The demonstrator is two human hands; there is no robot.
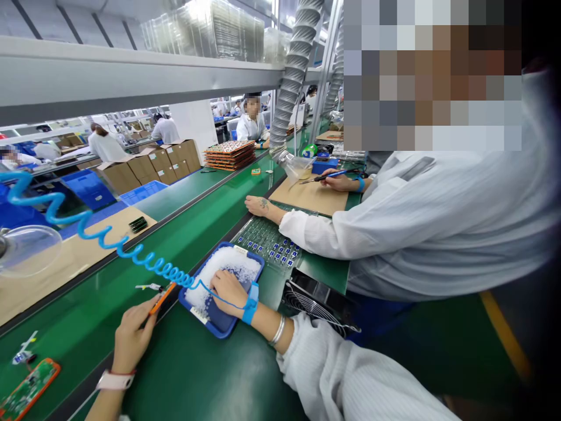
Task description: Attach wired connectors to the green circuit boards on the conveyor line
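My left hand (134, 334) pinches an orange-framed circuit board (162, 299) between thumb and fingers, tilted nearly edge-on over the dark rail of the line. A small white part with wires (151, 287) shows just beyond it. My right hand (228, 293) dips into a blue tray (221, 332) of small white plastic pieces (204, 286). Its fingers are bent together among the pieces, and what they grip, if anything, is hidden. A blue wrist strap (251, 303) with a coiled blue cord (146, 260) is on my right wrist.
Another orange-framed circuit board (30, 389) lies on the green belt (193, 225) at lower left. A black fan (319, 301) stands right of the tray. Beyond are small blue parts on a sheet (280, 252) and a co-worker's hand (260, 206). Their other hand holds a soldering iron (324, 175).
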